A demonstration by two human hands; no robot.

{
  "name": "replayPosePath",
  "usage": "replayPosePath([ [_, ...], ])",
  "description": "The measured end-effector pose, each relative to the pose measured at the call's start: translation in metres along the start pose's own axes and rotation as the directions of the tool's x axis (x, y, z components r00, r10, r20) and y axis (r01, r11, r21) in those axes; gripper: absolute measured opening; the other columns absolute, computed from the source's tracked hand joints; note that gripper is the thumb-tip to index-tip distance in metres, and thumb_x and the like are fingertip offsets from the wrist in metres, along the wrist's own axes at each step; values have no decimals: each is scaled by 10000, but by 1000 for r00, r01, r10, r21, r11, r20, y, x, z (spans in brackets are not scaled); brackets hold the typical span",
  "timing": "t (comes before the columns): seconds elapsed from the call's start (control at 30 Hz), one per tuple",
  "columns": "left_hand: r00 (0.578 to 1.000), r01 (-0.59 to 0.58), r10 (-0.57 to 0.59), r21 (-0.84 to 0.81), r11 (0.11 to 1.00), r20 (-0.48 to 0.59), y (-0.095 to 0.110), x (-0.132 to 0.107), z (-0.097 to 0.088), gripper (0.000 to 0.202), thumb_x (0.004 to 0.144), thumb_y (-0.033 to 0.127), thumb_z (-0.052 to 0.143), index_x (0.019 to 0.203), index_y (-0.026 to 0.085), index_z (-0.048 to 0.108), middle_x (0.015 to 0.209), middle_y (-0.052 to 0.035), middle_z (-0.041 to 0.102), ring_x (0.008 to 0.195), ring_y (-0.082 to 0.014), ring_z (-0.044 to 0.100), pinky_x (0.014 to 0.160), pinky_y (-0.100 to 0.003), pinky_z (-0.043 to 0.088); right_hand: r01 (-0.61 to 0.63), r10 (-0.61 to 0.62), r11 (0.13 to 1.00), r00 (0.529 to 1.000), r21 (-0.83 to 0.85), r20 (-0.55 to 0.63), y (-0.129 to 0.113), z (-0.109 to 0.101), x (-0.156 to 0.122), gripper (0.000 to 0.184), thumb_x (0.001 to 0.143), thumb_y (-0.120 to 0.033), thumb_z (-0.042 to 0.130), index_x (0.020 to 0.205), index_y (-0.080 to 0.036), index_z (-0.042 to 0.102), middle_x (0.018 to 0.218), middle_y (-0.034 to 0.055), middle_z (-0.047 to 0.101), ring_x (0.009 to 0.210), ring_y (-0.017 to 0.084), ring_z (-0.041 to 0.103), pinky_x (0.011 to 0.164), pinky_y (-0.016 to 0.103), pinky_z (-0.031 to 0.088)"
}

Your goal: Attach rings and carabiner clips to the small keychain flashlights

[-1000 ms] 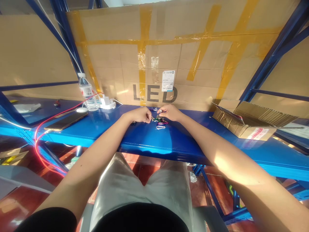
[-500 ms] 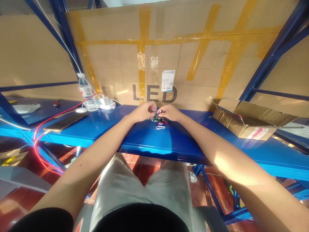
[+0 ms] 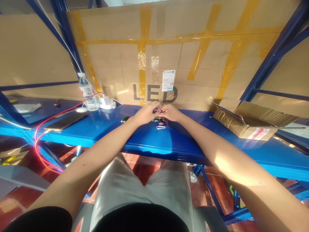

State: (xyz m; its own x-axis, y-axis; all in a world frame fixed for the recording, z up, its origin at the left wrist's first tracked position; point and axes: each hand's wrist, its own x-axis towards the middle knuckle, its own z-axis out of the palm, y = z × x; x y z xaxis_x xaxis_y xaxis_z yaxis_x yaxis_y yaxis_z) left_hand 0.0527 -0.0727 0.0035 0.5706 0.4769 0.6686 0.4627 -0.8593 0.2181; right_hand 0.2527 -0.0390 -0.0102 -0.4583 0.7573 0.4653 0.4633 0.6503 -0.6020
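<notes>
My left hand (image 3: pixel 146 113) and my right hand (image 3: pixel 171 112) meet at the back of the blue shelf (image 3: pixel 169 141), fingertips pinched together on a small metal clip between them. Just below the hands lies a little heap of coloured carabiner clips (image 3: pixel 160 121), with a silver clip (image 3: pixel 160 127) at its near edge. A small dark and green item (image 3: pixel 125 119) lies on the shelf left of my left wrist.
A water bottle (image 3: pixel 86 91), a white charger (image 3: pixel 106 103), a phone (image 3: pixel 65 121) and a red cable (image 3: pixel 45 135) sit at the left. An open cardboard box (image 3: pixel 251 122) rests at the right. A taped cardboard sheet marked LED (image 3: pixel 154 64) backs the shelf.
My left hand has risen from the shelf and moved right to meet my right hand, uncovering the small dark and green item. My right hand has barely moved.
</notes>
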Motion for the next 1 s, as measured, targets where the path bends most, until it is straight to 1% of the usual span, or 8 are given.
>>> replayPosePath([
  [0.23,1000,-3,3,0,1000,23,-1,0,-1,149,850,115,576,972,191,614,935,-24,641,728,-142,552,697,-279,420,16,-17,1000,1000,19,6,1,-1,1,184,709,-329,723,764,-154,735,768,33,710,759,203,620,703,310,444],
  [0.4,998,-57,57,12,998,28,-4,1,-3,118,864,148,584,949,190,653,956,-46,637,764,-160,566,742,-304,452,15,-14,1000,1000,5,-14,4,-2,2,157,694,-291,716,761,-152,745,751,25,707,746,201,615,690,305,441],
  [0.53,996,-86,84,43,995,38,-5,1,-3,128,887,158,576,942,189,686,986,-61,652,869,-188,611,818,-328,478,19,-19,1000,1000,12,-19,4,-1,3,147,693,-305,733,720,-161,725,712,14,686,715,192,591,656,297,421],
  [0.7,997,-79,78,68,995,24,-6,0,-1,162,900,152,565,985,190,697,1005,-67,675,947,-210,630,870,-348,491,11,-11,1000,999,13,-35,-1,-2,2,155,689,-320,736,669,-171,699,655,-2,640,684,180,553,624,289,386],
  [0.77,997,-76,75,73,994,22,-6,0,0,159,897,154,569,987,190,695,1006,-66,675,947,-210,631,862,-346,491,17,-17,1000,999,12,-29,-3,-3,1,172,691,-336,735,663,-172,692,635,-8,617,672,173,533,619,287,371],
  [0.93,998,-53,51,52,997,33,-5,0,0,73,869,157,598,893,185,661,979,-57,656,868,-189,620,790,-320,486,45,-45,999,999,16,-5,-5,-4,0,227,698,-381,731,655,-166,673,616,-16,566,660,157,481,620,286,336],
  [1.0,999,-37,36,41,999,19,-5,0,0,77,862,154,602,918,182,647,978,-56,654,856,-186,618,777,-317,484,40,-40,999,999,24,-9,-4,-3,1,244,697,-395,731,652,-166,660,615,-17,548,656,153,457,615,286,318],
])
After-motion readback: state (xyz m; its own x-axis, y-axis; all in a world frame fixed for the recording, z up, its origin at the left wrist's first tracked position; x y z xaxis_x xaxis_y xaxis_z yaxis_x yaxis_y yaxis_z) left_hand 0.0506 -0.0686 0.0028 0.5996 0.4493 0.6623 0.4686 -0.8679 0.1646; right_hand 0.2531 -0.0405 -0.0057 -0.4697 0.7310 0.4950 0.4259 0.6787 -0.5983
